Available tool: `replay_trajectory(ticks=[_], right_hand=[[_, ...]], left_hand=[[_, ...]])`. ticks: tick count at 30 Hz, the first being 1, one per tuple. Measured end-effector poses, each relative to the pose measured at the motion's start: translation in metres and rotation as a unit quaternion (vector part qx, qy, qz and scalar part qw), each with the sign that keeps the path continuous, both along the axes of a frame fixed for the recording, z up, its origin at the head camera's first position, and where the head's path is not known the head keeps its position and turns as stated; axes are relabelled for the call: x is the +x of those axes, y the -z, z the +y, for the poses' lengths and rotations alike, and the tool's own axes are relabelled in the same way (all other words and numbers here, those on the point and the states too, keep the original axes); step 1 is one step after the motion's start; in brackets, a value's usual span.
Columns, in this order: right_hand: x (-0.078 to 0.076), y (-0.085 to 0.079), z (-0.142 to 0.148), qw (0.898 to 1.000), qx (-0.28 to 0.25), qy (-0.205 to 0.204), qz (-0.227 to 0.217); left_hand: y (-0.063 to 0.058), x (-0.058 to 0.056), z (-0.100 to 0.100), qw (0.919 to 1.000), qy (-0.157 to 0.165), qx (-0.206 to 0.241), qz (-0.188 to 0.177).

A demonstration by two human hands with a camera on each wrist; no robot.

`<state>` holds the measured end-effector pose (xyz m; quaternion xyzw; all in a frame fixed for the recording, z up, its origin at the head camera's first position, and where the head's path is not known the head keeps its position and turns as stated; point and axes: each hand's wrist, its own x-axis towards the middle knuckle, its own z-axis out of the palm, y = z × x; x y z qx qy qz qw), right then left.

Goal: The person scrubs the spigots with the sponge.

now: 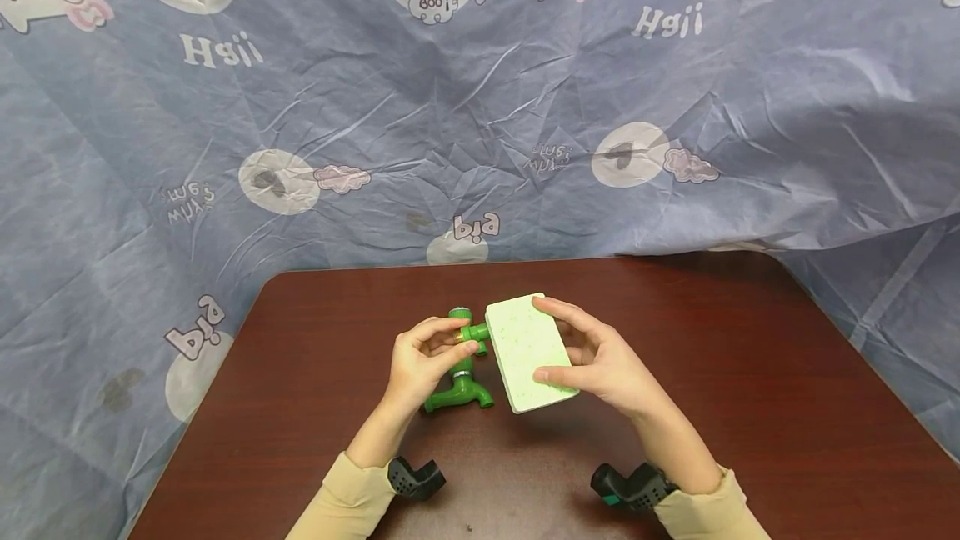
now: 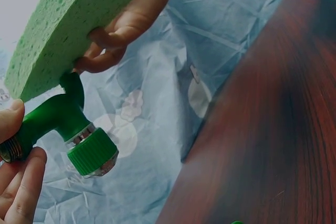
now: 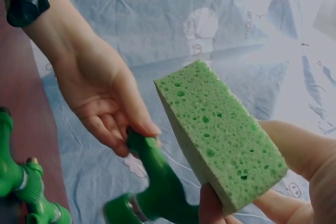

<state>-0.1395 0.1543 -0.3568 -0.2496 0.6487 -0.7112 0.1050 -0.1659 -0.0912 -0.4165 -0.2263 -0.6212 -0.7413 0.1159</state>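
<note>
My left hand (image 1: 422, 358) pinches a green plastic faucet (image 2: 50, 116) by its brass-threaded end, between thumb and fingers. The faucet is held up in the air, with a ribbed round knob (image 2: 93, 151) on its side. My right hand (image 1: 617, 363) grips a thick, pale green porous sponge (image 1: 527, 350), thumb on the near face and fingers around the edge. In the left wrist view the sponge overlaps the faucet's body and is right at the left thumb tip. The head view shows the sponge hiding the faucet's spout end.
On the dark red-brown table (image 1: 322, 332), another green faucet (image 1: 463, 390) lies beneath the hands. In the right wrist view several green faucet parts (image 3: 32, 187) show at the left. A blue patterned cloth (image 1: 420, 115) hangs behind the table's far edge.
</note>
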Motion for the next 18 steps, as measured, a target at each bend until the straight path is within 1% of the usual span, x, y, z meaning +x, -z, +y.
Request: replay_trajectory(ticks=[2, 5, 9, 14, 18], right_hand=[[0.001, 0.001, -0.004, 1.0, 0.004, 0.003, 0.001], [0.002, 0.003, -0.008, 1.0, 0.009, 0.008, 0.019], [0.003, 0.006, -0.013, 0.999, 0.012, 0.004, 0.039], [0.002, 0.006, -0.011, 0.999, 0.021, 0.003, 0.037], [0.0, 0.003, -0.003, 1.0, 0.012, -0.003, 0.025]], left_hand=[[0.0, 0.0, 0.0, 1.0, -0.001, -0.002, 0.0], [0.001, 0.0, 0.001, 1.0, -0.002, -0.006, -0.003], [0.001, 0.001, 0.001, 1.0, -0.001, -0.004, -0.006], [0.001, 0.001, 0.001, 0.9999, -0.009, -0.006, 0.001], [0.0, 0.0, 0.001, 0.9998, -0.015, -0.006, 0.007]])
